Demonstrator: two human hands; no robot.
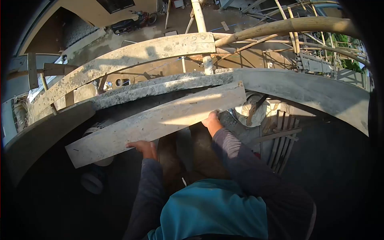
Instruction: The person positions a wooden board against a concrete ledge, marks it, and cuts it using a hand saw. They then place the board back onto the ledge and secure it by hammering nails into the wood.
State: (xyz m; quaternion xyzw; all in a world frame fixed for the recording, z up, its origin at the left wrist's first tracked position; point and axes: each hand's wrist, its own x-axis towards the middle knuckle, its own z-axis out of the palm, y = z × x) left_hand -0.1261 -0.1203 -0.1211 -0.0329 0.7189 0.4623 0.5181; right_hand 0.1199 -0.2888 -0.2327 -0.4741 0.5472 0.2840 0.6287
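A long, flat wooden plank [160, 122], dusted with cement, lies across my grip in front of my body, its right end tilted up toward the ledge. My left hand [145, 149] grips its near edge left of the middle, the fingers hidden beneath. Farther right, my right hand [212, 120] is closed on the same edge. Beyond the plank runs a rough concrete ledge [160, 87] with a broken-looking top. Just past the plank's right end sits a round bucket [256, 114] with a tool lying in it.
A curved board [160, 48] spans outside the ledge, beside a bamboo pole [288, 27] and other scaffolding. Wooden slats [283, 138] lie at right below the smooth grey wall top [296, 86]. Far below, a motorcycle [134, 22] stands on the ground.
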